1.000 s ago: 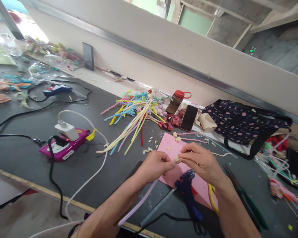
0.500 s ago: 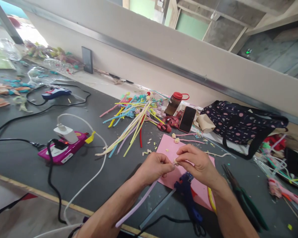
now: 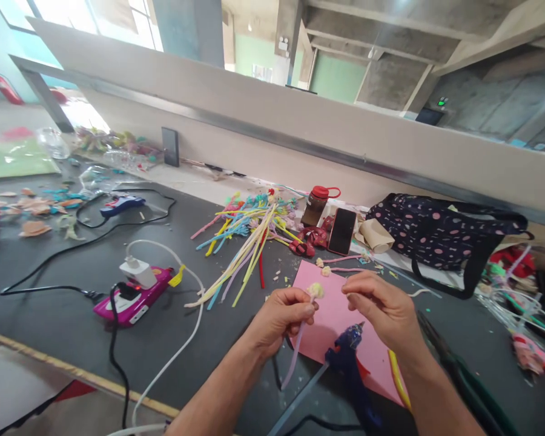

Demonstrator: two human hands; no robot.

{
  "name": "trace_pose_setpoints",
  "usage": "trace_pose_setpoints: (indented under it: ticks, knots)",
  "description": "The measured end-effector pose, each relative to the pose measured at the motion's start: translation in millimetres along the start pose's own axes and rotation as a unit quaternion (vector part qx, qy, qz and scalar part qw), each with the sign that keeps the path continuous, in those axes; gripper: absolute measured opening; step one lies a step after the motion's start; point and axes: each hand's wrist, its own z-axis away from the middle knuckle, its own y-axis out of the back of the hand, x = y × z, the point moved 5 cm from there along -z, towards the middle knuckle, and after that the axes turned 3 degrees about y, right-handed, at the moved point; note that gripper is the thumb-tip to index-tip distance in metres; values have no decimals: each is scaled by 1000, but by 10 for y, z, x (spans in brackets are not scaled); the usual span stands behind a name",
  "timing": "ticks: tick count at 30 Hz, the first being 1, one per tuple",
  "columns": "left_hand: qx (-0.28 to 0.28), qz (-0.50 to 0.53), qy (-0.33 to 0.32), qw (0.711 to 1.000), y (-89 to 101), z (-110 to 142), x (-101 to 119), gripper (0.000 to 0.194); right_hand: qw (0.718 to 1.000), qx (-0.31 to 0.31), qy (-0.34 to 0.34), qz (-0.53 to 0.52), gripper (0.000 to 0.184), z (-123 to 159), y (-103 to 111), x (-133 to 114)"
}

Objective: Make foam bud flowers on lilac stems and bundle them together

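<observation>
My left hand (image 3: pixel 287 316) is closed around a lilac pipe-cleaner stem (image 3: pixel 294 357), just under its small pale-yellow flower head (image 3: pixel 315 290). The stem's lower end hangs down over the table. Off to the flower's right, my right hand (image 3: pixel 381 306) is apart from it, fingers bent and slightly parted, and no object shows in them. Beneath both hands lies a pink sheet (image 3: pixel 318 327). A blue glue gun (image 3: pixel 352 363) rests on its lower part, with a clear glue stick (image 3: pixel 297 399) out of its back end. Two similar pale flowers on pink stems (image 3: pixel 340 269) lie beyond the sheet.
A bundle of coloured pipe cleaners (image 3: pixel 249 242) lies ahead. Behind are a red-capped bottle (image 3: pixel 315 206), a phone (image 3: pixel 342 231) and a dark patterned bag (image 3: pixel 436 242). Green-handled pliers (image 3: pixel 472 387) lie right. A magenta power strip (image 3: pixel 152 297) with cables sits left.
My right hand has come away from the flower head and moved right. My left hand has turned the flower upright, swinging the stem's lower end right. The camera view has tilted up.
</observation>
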Motion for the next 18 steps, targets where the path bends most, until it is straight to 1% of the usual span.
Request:
trace_pose_setpoints:
  ticks: [5, 7, 10, 12, 18]
  knots:
    - [-12, 13, -9, 1000, -12, 4, 9, 25, 999, -49, 18, -3, 10, -17, -121, -34]
    - [-14, 10, -9, 1000, -7, 3, 9, 24, 998, -58, 3, -10, 11, -6, -167, -30]
    - [-11, 5, -8, 1000, 7, -2, 6, 24, 997, -53, -44, -18, 17, 21, -216, 23]
    - [-10, 9, -9, 1000, 12, -5, 6, 23, 997, -44, -62, -26, 20, 33, -233, 56]
    - [-19, 35, -28, 999, -5, -8, 40, 25, 997, -35, -63, -4, 18, 24, -240, 87]
